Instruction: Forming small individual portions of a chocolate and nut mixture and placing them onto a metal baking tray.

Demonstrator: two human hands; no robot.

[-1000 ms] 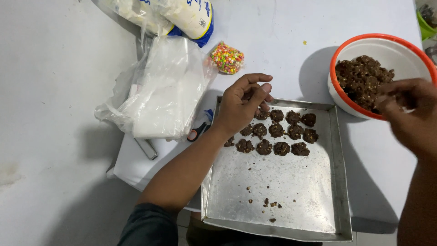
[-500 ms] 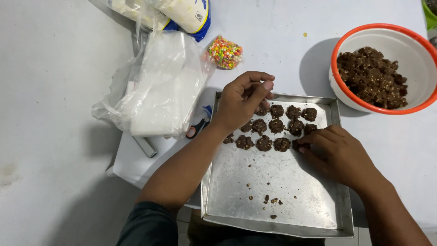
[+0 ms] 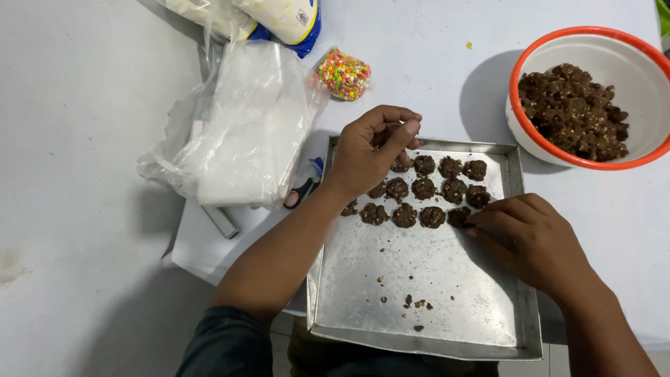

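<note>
Head view showed me a crumpled clear plastic bag [image 3: 237, 132] on the left of the white table [image 3: 84, 105], with a small bag of colored sprinkles [image 3: 343, 73] near it. My left hand [image 3: 370, 150] rested on the metal tray [image 3: 433, 293], fingers curled near the chocolate lumps [image 3: 426, 195]; I could not tell if it held one. My right hand [image 3: 534, 237] pressed bent fingers on the end lump. A bowl [image 3: 628, 63] of mix stood far right.

Silver tray [image 3: 447, 293], dark brown clusters [image 3: 426, 195], white bowl [image 3: 631, 63] (orange rim), rainbow sprinkles [image 3: 343, 73]
</note>
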